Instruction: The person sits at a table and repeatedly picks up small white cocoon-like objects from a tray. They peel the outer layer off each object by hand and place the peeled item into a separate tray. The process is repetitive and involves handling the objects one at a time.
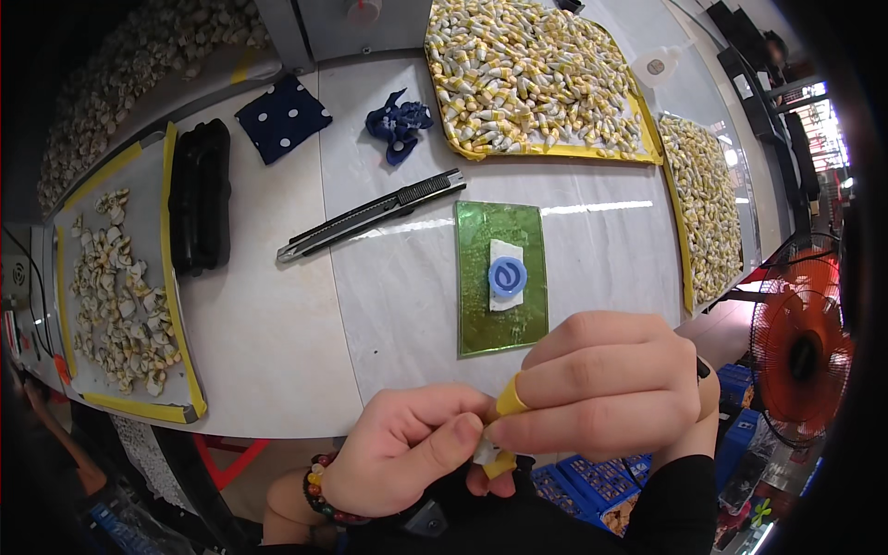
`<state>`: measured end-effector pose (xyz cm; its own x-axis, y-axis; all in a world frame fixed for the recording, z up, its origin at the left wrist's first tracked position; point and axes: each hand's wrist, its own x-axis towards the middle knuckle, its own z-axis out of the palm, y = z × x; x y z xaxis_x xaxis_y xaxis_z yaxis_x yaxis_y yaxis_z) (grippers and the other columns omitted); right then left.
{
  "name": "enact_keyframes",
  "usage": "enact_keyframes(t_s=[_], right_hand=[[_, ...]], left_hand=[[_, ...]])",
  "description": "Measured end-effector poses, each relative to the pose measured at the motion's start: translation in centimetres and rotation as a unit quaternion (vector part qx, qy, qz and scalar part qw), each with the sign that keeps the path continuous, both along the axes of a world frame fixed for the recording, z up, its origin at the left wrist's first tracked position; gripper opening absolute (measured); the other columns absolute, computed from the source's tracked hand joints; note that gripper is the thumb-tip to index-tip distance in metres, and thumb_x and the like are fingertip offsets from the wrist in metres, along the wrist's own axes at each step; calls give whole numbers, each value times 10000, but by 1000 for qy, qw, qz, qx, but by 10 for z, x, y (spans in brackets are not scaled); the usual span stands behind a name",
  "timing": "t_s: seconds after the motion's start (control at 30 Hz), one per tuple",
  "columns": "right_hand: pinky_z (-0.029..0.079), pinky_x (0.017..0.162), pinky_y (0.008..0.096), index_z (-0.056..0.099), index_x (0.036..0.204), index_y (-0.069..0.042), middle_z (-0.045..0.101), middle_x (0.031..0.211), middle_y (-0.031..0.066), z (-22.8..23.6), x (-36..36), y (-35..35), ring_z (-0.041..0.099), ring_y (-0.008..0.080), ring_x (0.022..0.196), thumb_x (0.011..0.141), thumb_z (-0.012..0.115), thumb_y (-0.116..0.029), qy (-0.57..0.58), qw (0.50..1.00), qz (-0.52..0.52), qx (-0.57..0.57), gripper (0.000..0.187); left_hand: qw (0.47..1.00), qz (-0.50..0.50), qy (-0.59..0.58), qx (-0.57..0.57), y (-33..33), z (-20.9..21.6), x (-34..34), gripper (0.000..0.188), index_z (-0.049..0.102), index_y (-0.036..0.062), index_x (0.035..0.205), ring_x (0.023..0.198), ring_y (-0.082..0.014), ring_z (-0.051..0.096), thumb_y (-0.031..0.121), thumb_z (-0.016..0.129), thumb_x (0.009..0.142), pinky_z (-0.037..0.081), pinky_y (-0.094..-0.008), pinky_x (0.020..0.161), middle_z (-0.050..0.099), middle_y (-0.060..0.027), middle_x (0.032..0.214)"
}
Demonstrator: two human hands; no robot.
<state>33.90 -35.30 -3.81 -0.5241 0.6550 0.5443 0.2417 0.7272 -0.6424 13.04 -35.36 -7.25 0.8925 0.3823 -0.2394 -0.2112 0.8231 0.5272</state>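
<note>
Close to my body, at the table's front edge, my two hands meet fingertip to fingertip. My left hand [398,449] pinches a small whitish-grey piece [484,451] that the fingers mostly hide. My right hand [606,384] is closed on the same piece, with yellow bands [511,396] around its fingertips. Just beyond the hands lies a green rectangular mat [476,324]. On it sits a white pad [506,250] with a round blue disc [508,277] on top. A box cutter [370,215] lies slantwise to the left of the mat.
Yellow-edged trays of small white-and-yellow pieces stand at the back [536,79] and right [705,203]. At left are a tray of whitish pieces [120,287] and a black container [201,199]. Behind the cutter lie folded [282,118] and crumpled dotted cloths [398,125]. An orange fan [803,347] stands far right.
</note>
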Motion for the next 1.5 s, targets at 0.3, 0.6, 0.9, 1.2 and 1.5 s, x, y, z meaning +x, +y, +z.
enact_keyframes(t_s=[0.3, 0.6, 0.9, 1.2, 1.5], right_hand=[[485, 543, 251, 638, 816, 50, 598, 805, 122, 7, 1, -8, 580, 203, 633, 702, 661, -1, 8, 1000, -21, 12, 127], [487, 597, 213, 669, 774, -26, 654, 814, 85, 19, 5, -24, 599, 150, 672, 697, 642, 12, -54, 997, -16, 44, 90], [504, 669, 210, 666, 744, -56, 660, 842, 60, 23, 6, -31, 604, 145, 721, 688, 645, 15, -97, 990, 10, 102, 93], [511, 702, 211, 652, 697, -69, 665, 855, 38, 27, 5, -30, 614, 134, 739, 675, 663, -3, -123, 986, 16, 115, 70], [505, 721, 210, 641, 668, -81, 663, 836, 14, 28, 5, -30, 609, 127, 745, 672, 655, -2, -134, 984, 14, 121, 81]], left_hand=[[977, 40, 51, 201, 4, 8, -1, 325, 532, -43, 1130, 831, -132, 631, 214, 498, 934, 480, -228, 742, 654, -103, 919], [965, 110, 61, 229, -3, 1, -1, 315, 621, -12, 1036, 823, -120, 643, 135, 717, 774, 481, -221, 752, 674, -87, 907], [928, 115, 73, 347, 6, 7, 0, 345, 658, -84, 868, 676, -199, 638, 81, 825, 615, 489, -264, 635, 667, -168, 787], [915, 118, 68, 381, 9, 8, -1, 227, 672, 8, 883, 660, -171, 632, 73, 770, 688, 481, -226, 595, 663, -96, 793], [910, 106, 72, 394, 13, 14, -1, 227, 677, -2, 871, 607, -163, 616, 69, 775, 679, 465, -227, 547, 652, -96, 737]])
